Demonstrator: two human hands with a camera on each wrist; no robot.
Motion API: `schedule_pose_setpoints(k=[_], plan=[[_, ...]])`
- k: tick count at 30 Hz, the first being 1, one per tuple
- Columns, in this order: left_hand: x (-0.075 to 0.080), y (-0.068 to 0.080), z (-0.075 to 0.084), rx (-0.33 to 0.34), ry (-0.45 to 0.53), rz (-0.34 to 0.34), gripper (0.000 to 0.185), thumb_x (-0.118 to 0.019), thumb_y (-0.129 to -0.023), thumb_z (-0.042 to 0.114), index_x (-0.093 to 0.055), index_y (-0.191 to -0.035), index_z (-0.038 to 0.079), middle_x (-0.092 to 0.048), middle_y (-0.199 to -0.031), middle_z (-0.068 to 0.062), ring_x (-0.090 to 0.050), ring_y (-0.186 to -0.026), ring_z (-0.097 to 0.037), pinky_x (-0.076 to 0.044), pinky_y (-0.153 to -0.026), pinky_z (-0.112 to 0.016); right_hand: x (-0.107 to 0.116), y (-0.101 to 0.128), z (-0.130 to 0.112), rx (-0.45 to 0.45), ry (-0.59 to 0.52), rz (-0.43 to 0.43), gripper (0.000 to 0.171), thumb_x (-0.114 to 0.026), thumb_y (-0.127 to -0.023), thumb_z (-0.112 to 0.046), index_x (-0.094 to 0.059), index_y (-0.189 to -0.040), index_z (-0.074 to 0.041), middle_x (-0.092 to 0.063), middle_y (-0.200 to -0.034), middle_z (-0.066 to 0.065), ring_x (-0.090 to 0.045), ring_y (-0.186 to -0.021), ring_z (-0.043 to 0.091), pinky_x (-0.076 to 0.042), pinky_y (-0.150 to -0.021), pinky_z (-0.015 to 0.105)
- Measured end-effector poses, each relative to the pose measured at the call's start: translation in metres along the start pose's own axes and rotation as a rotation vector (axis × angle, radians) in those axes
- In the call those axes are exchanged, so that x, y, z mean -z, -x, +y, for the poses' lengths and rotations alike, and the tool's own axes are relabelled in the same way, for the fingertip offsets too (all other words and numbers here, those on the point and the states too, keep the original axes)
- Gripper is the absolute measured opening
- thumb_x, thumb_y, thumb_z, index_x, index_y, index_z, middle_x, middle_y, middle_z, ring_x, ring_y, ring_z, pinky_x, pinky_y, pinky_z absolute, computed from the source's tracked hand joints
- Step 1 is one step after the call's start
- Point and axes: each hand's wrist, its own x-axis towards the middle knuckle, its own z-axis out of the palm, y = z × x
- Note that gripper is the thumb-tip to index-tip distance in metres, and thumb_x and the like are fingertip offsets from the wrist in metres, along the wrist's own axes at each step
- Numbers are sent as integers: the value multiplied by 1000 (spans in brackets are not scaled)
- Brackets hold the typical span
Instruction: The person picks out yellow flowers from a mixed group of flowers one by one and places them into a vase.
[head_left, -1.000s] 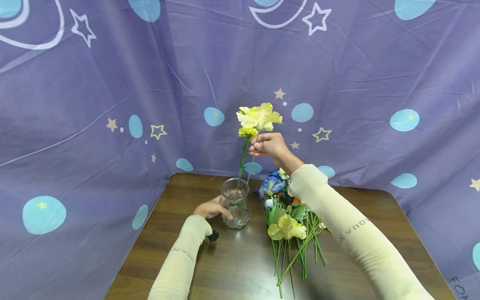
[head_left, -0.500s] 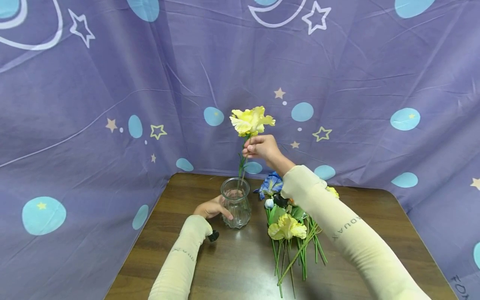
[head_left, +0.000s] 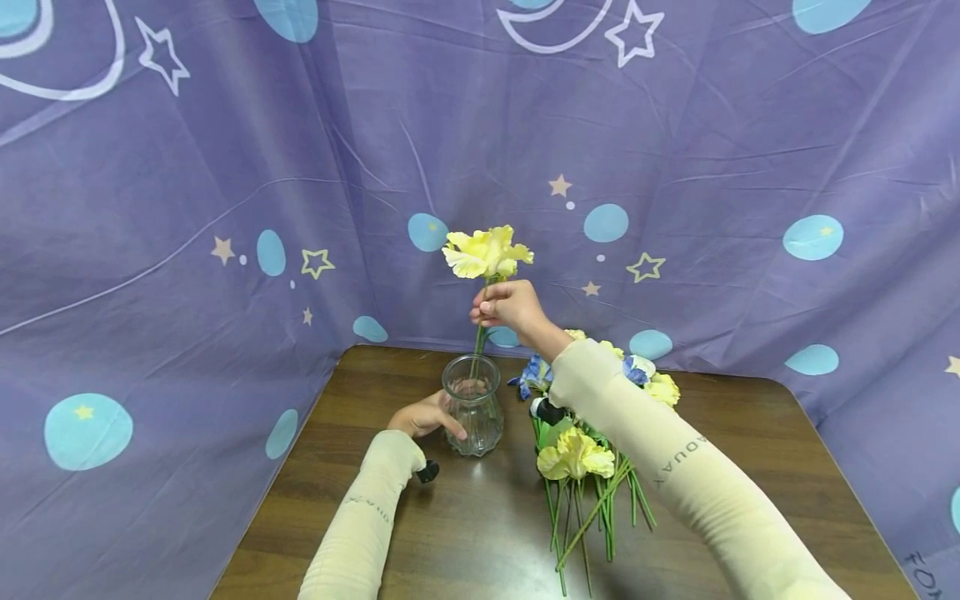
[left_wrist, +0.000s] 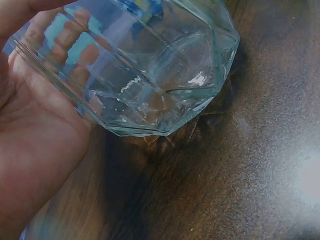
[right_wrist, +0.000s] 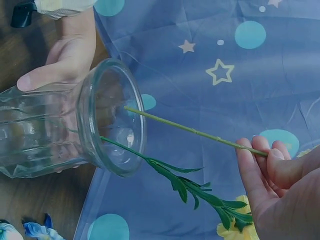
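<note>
Loose flowers (head_left: pixel 581 454) lie mid-table (head_left: pixel 720 500), stems toward the near edge. Left hand (head_left: pixel 422 417) wraps the glass vase (head_left: pixel 471 406) near the far left corner, fingers curled round its ribbed wall; best kept firm so it won't tip. Right hand (head_left: pixel 508 306) pinches the yellow flower's stem (right_wrist: pixel 190 131) just under the bloom (head_left: pixel 486 252); stem tips are at the mouth. Lower straight, release once seated.
</note>
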Motion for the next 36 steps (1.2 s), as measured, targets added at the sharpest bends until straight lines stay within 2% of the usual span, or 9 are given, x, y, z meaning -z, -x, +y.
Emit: schedule_pose_setpoints(k=[12,18,21,23,30,36], plan=[[-1,1,0,-16,0,0,104,-75,-65,-15,-26,-157,-2,-38,-160,-22,-40,-143,-28,-18,-127,-56,-10,1,6,1,28,-7,19,-60,-95,8,-66,-108,20,-76,-94,27,-73,-72,18,-59,-93,49],[0,0,1,-7,-2,-7,106,-75,-66,-13,-24,-158,-1,-32,-163,-24,-30,-150,-38,-14,-128,-56,-15,3,7,2,52,2,17,-62,-94,9,-68,-106,19,-76,-92,27,-73,-71,17,-64,-78,34],[0,0,2,-2,-2,-2,108,-76,-65,-12,-23,-159,0,-30,-165,-23,-25,-152,-39,-12,-128,-56,-17,3,9,7,70,5,16,-62,-94,9,-68,-105,19,-76,-90,26,-75,-75,22,-63,-67,25],[-1,1,3,4,-2,3,108,-76,-65,-13,-24,-159,1,-30,-164,-23,-26,-152,-38,-12,-128,-55,-18,2,11,8,81,6,15,-63,-94,8,-69,-103,18,-76,-90,26,-77,-79,27,-62,-64,23],[-1,1,3,19,-2,10,105,-76,-66,-14,-26,-158,0,-34,-162,-23,-30,-150,-37,-15,-128,-55,-22,2,18,5,83,-12,16,-63,-93,10,-69,-104,19,-76,-91,27,-75,-76,23,-63,-69,26],[0,1,2,26,-11,1,106,-76,-66,-12,-25,-159,2,-30,-164,-23,-25,-152,-41,-11,-127,-59,-25,5,21,3,111,-17,14,-64,-93,8,-71,-102,16,-76,-95,27,-76,-93,37,-64,-74,30]])
